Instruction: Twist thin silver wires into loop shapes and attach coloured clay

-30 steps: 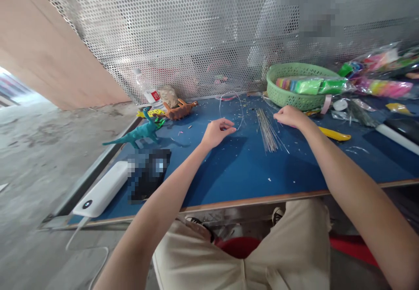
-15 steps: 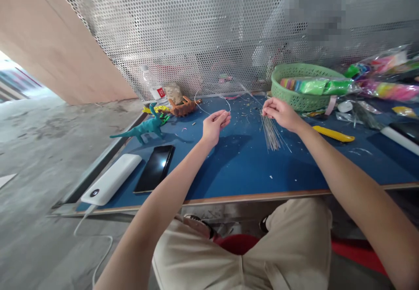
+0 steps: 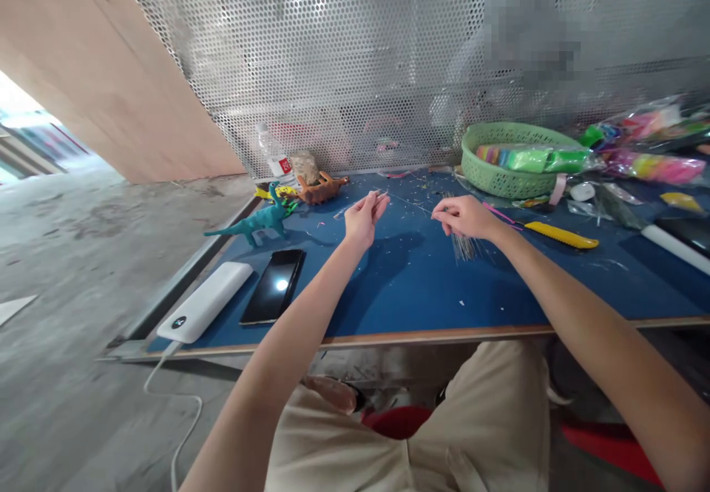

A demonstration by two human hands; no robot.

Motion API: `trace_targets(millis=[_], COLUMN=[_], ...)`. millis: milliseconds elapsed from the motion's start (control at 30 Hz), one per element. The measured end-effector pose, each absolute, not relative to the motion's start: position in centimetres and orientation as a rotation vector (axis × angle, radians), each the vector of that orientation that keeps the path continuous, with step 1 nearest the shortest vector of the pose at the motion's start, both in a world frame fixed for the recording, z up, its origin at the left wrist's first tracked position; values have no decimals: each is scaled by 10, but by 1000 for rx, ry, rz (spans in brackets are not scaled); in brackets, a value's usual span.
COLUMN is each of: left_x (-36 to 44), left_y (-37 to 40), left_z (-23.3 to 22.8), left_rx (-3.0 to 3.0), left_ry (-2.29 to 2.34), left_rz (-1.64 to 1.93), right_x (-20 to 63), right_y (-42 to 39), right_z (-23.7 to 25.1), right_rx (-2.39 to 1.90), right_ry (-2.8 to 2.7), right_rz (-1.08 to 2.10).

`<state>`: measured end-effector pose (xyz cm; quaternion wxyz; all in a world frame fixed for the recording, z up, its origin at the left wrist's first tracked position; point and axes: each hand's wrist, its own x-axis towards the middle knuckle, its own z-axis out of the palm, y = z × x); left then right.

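Note:
My left hand (image 3: 364,220) is closed in a pinch above the blue table, holding a thin pale wire (image 3: 407,201). That wire runs across to my right hand (image 3: 459,218), whose fingertips are pinched at its other end. Under my right hand lies a bundle of thin straight wires (image 3: 464,249), its upper part hidden by the hand. Just right of that hand is a yellow cutter knife (image 3: 561,235), with a pink strip (image 3: 499,214) beside it.
A teal dinosaur (image 3: 256,224), a brown toy animal (image 3: 322,187) and a water bottle (image 3: 271,155) stand at the back left. Nearer lie a phone (image 3: 271,286) and a white power bank (image 3: 206,302). A green basket (image 3: 513,179) with colourful packs sits against the perforated metal screen (image 3: 344,55).
The wire that looped up behind my left hand now stretches between both hands. My right hand has come slightly lower and left. The camera view has shifted a little.

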<state>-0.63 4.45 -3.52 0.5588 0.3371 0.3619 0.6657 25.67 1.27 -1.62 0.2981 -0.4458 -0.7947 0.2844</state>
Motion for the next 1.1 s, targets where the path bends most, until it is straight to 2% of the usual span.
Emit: trace_targets(millis=[333,667,833,1100], left_x=[-4,-4,-3,2], left_y=[41,44,43,37], left_z=[-37,-42,-41,-43], left_rx=[925,976,1019,1064], left_ry=[941,975,950,932], left_rz=[1214,1279,1277,1143], right_x=[262,265,264,261], right_y=[16,10,12,9], right_z=[-15,-7,-11,-8], right_rx=[-1263,-1231,-1215,-1189], right_ry=[-2127,-2224,-2210,-2277], right_rz=[796,788,893,1000])
